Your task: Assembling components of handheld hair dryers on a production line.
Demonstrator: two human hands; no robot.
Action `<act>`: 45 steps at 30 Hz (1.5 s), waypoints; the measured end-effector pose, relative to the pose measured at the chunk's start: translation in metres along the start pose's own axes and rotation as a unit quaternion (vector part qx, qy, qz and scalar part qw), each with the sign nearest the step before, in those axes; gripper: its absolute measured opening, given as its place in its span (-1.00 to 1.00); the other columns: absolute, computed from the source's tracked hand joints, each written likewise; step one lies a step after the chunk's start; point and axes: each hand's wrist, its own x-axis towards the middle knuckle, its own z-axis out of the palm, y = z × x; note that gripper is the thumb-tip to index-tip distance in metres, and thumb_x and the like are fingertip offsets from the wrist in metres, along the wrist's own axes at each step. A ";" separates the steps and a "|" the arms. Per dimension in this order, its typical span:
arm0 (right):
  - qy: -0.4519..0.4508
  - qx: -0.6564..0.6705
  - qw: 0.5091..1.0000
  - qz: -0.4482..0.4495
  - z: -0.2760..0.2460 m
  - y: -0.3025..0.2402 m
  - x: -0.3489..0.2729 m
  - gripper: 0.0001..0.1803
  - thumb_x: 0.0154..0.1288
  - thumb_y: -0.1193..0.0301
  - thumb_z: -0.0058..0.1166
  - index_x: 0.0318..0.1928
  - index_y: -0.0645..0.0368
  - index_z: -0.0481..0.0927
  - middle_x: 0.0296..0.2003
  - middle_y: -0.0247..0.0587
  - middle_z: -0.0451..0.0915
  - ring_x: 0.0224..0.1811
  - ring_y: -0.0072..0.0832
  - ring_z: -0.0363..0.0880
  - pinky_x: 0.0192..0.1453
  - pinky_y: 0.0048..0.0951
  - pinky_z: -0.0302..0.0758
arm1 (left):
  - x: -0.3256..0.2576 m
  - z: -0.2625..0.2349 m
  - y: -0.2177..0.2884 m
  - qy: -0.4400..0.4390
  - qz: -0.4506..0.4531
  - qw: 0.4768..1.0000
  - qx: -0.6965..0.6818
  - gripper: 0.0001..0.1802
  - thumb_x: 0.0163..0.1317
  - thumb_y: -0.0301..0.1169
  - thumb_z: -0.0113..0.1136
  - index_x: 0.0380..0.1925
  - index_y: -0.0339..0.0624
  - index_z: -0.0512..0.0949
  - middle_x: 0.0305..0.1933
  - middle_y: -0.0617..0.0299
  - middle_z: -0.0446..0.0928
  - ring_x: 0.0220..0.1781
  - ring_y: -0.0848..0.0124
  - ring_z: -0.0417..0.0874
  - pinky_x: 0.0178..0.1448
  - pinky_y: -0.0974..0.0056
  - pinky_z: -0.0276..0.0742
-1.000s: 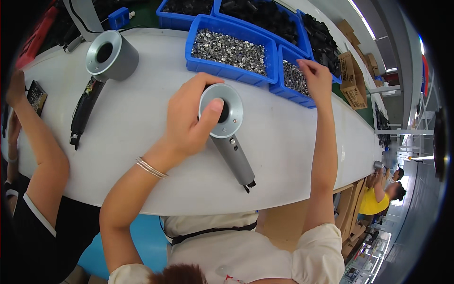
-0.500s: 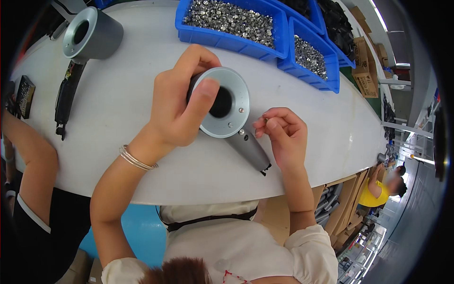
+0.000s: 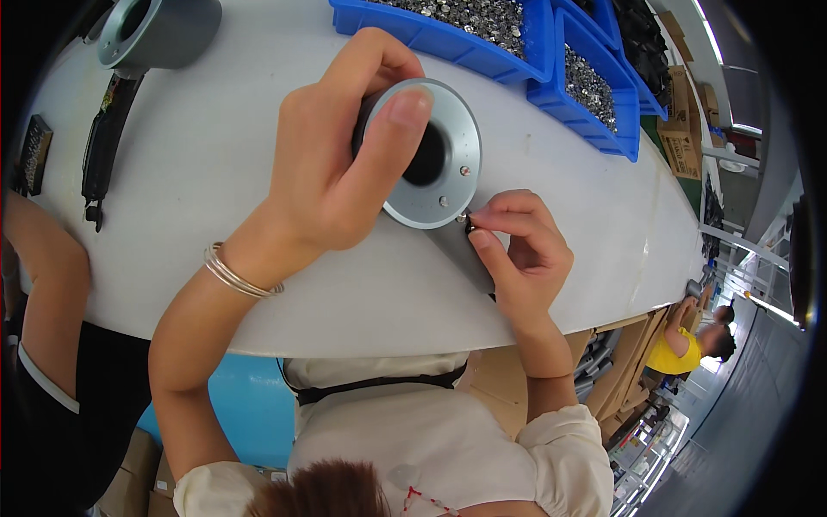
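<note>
Left hand (image 3: 332,164) is wrapped around a grey hair-dryer body (image 3: 426,155), thumb pressed flat across its silver ring face, holding the face tilted up above the white tabletop (image 3: 215,155). Right hand (image 3: 517,254) sits just right and near of the ring, thumb and forefinger pressed together on a small screw (image 3: 465,220) touching the ring's near-right rim. Two screws are already seated in the ring face. The dryer's handle runs down-right beneath the right hand. Blue bins (image 3: 482,39) of small metal parts lie far, well apart. A second dryer body (image 3: 159,30) stands far left. Bare tabletop lies near; its near edge is close to the right wrist.
</note>
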 end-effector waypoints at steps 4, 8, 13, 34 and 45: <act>0.010 -0.154 0.985 -0.082 0.004 -0.003 -0.002 -0.76 -0.01 0.73 0.25 -0.27 0.30 0.66 -0.26 -0.16 0.54 -0.22 -0.39 0.53 -0.15 -0.44 0.48 | 0.000 0.001 -0.001 0.007 0.002 1.000 -0.001 -0.74 0.33 -0.28 0.00 -0.29 -0.31 0.40 -0.66 0.21 0.40 -0.61 0.49 0.35 -0.48 0.40 0.25; 0.007 -0.415 0.876 -0.248 0.013 -0.009 -0.009 -0.71 -0.07 0.61 0.27 -0.23 0.40 0.65 -0.29 -0.18 0.51 -0.35 -0.30 0.40 -0.25 -0.25 0.40 | -0.001 0.003 -0.001 0.011 0.004 1.000 -0.010 -0.73 0.35 -0.26 -0.01 -0.30 -0.30 0.41 -0.67 0.24 0.37 -0.61 0.51 0.33 -0.48 0.39 0.23; 0.078 -0.521 0.772 -0.357 0.024 0.005 -0.011 -0.76 -0.06 0.61 0.23 -0.28 0.42 0.65 -0.32 -0.12 0.54 -0.36 -0.31 0.40 -0.34 -0.34 0.39 | 0.002 0.004 0.005 -0.003 -0.009 1.000 0.013 -0.73 0.36 -0.27 -0.04 -0.31 -0.30 0.40 -0.67 0.25 0.34 -0.60 0.53 0.29 -0.49 0.38 0.20; -0.137 0.172 0.924 0.314 -0.025 -0.017 0.016 -0.62 0.23 0.43 0.21 0.00 0.41 0.56 -0.25 -0.19 0.64 -0.21 -0.61 0.56 -0.10 -0.59 0.47 | 0.005 0.000 0.025 -0.086 0.018 0.994 0.062 -0.31 0.31 0.16 -0.17 -0.08 -0.40 0.37 -0.20 -0.03 0.60 -0.19 0.24 0.67 -0.09 0.28 0.54; 0.189 0.110 0.962 0.163 -0.286 0.017 -0.069 -0.51 0.42 0.15 -0.07 0.09 0.36 0.44 -0.09 0.01 0.61 -0.20 -0.45 0.62 -0.07 -0.42 0.56 | -0.042 -0.060 0.055 0.042 0.051 0.943 0.325 -0.58 0.27 -0.29 0.06 0.04 -0.34 0.38 0.12 -0.11 0.45 0.14 0.08 0.49 0.26 0.11 0.34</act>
